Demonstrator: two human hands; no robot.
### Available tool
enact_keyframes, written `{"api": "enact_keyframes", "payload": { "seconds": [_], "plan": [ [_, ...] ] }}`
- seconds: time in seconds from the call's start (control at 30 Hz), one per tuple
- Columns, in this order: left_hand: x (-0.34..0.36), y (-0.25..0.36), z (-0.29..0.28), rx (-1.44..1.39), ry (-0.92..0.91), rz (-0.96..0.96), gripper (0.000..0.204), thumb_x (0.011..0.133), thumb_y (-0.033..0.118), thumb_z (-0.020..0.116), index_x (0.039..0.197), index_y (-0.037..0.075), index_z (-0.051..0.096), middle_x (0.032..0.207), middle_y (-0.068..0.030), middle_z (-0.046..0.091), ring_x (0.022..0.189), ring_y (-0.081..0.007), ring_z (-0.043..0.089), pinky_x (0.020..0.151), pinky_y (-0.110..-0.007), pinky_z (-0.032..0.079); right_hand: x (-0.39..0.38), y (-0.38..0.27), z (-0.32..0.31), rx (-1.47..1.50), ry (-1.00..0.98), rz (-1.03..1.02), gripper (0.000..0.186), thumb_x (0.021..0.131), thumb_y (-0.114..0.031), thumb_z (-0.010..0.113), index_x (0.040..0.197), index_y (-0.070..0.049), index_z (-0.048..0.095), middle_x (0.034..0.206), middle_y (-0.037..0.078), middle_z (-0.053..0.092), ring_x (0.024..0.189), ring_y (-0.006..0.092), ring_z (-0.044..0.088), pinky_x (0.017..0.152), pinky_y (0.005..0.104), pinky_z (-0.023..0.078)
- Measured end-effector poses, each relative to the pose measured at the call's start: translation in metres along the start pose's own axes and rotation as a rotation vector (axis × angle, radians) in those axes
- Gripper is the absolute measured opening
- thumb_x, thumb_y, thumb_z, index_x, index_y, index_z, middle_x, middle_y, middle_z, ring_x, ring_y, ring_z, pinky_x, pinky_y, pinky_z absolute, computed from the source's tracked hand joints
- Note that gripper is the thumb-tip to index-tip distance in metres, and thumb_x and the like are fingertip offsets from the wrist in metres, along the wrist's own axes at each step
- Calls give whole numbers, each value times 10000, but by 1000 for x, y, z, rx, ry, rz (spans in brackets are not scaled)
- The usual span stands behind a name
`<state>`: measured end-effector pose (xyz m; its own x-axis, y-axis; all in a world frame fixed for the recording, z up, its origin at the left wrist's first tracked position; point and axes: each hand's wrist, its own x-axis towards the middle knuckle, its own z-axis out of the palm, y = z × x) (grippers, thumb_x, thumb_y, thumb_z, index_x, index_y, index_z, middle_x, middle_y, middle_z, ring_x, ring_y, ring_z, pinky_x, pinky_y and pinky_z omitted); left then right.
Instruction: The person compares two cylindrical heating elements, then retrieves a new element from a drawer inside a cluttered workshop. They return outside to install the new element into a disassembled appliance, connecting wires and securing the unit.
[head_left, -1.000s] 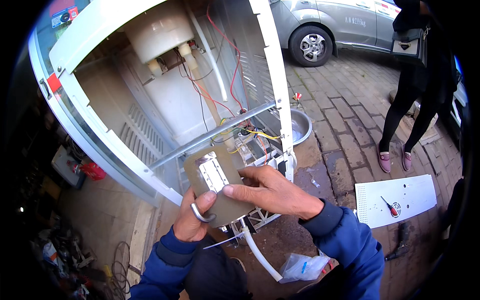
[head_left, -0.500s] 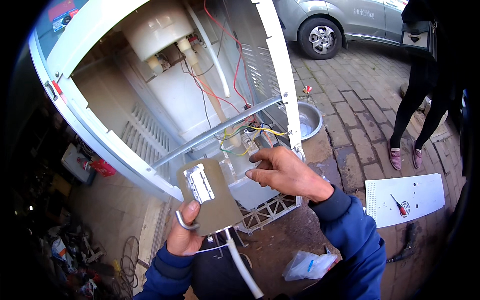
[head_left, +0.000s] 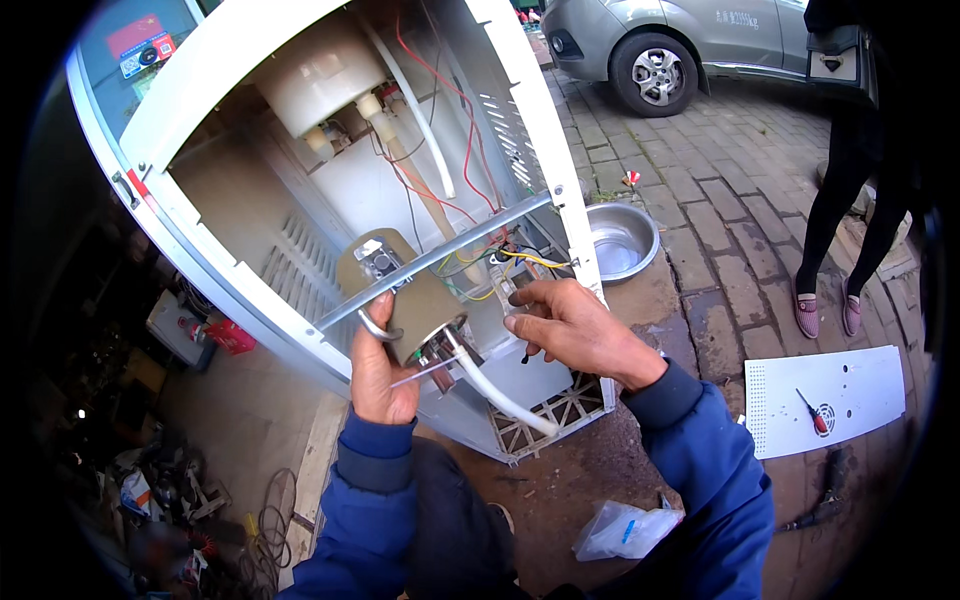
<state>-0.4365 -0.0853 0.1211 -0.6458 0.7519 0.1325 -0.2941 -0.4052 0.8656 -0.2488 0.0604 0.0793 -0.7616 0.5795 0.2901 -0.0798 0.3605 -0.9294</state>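
A tan cylindrical tank (head_left: 425, 312) with a metal bracket on its side, a bent metal pipe and a white hose (head_left: 490, 383) is in my left hand (head_left: 378, 375). My left thumb lies against its side by the bent pipe. It is tilted inside the lower part of an open white cabinet (head_left: 435, 385), partly behind the crossbar (head_left: 440, 262). My right hand (head_left: 580, 330) hovers to the right of the tank, near the coloured wires (head_left: 530, 260). Its fingers are half curled, thumb and forefinger slightly apart, with nothing seen between them.
A white reservoir (head_left: 318, 85) with pipes hangs in the cabinet's top. A metal basin (head_left: 622, 245) stands to its right. On the paving lie a white panel (head_left: 875, 385) with a screwdriver (head_left: 812, 412), a power tool (head_left: 825, 490) and a plastic bag (head_left: 625, 530). A person (head_left: 845, 220) stands right.
My left hand has carried the tank forward and up into the cabinet, behind the crossbar. The white hose now swings out to the right. My right hand has stayed beside the wires.
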Motion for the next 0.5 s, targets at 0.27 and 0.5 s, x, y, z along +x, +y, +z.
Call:
{"api": "enact_keyframes", "payload": {
  "seconds": [0.27,0.5],
  "plan": [
    [44,-13,-7,39,33,348,450,961,206,734,1348,58,555,1238,-71,654,1098,-179,664,904,-347,592,-14,-10,-8,-253,-151,-68,426,930,-332,724,1035,81,715,811,282,697,839,418,715,746,484,540],
    [39,-35,-4,-23,-2,314,458,960,244,747,1331,35,577,1239,-90,661,1094,-204,675,877,-349,604,-15,-1,12,-391,-171,-47,295,889,-219,704,977,63,718,870,293,698,898,464,693,805,505,551]
  ]
}}
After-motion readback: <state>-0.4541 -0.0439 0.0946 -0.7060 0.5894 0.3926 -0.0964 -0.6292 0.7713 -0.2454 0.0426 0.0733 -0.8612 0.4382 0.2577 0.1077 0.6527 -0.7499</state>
